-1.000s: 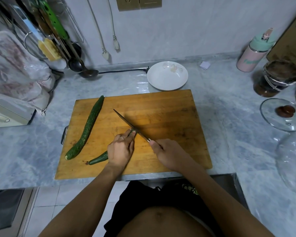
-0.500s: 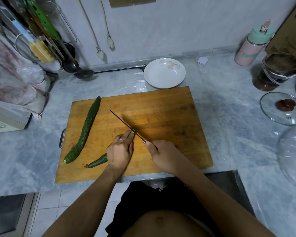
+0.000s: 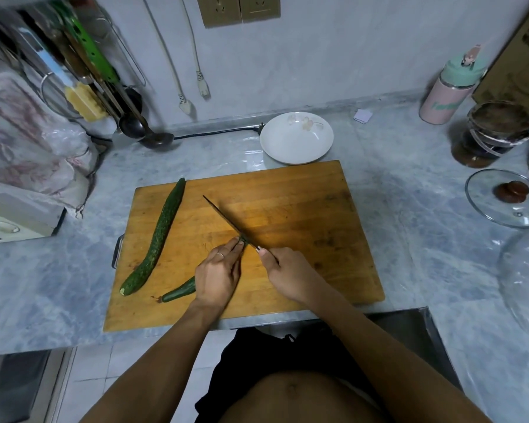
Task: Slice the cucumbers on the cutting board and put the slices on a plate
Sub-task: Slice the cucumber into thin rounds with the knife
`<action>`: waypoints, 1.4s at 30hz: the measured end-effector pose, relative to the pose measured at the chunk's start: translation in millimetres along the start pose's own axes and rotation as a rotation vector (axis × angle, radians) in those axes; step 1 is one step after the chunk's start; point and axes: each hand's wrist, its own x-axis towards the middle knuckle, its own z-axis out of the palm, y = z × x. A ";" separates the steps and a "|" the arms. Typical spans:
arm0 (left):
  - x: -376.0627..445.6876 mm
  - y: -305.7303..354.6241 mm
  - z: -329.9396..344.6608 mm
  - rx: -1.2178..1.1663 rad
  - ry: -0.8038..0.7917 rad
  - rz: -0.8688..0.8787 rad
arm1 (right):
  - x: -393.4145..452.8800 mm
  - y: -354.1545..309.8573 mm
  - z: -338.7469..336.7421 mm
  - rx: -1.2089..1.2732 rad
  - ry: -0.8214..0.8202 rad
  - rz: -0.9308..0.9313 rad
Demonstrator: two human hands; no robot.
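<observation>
While pinned under left hand (image 3: 219, 274), near cucumber (image 3: 180, 290) now met by knife (image 3: 226, 219), earlier raised; right hand (image 3: 289, 274) clenching handle. First cut beginning; plate (image 3: 297, 137) bare.

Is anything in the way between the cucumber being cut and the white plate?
Nothing visible. From the held cucumber, only bare cutting board and the knife blade lie before the plate, which touches the board's far edge.
</observation>
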 end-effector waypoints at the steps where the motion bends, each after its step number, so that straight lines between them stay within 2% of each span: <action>1: -0.3 0.0 -0.4 0.007 -0.004 0.014 | -0.3 -0.7 -0.7 0.003 -0.002 0.000; 22: -0.7 2.6 0.9 0.014 0.015 -0.011 | -34.9 -4.6 -16.8 0.022 -0.051 0.014; 34: -2.8 3.2 -0.9 0.039 0.065 0.008 | -38.7 -3.2 -11.2 -0.022 -0.031 -0.023; 42: -0.9 3.7 0.3 0.036 0.064 -0.006 | -29.1 -6.3 -13.0 0.024 -0.054 0.024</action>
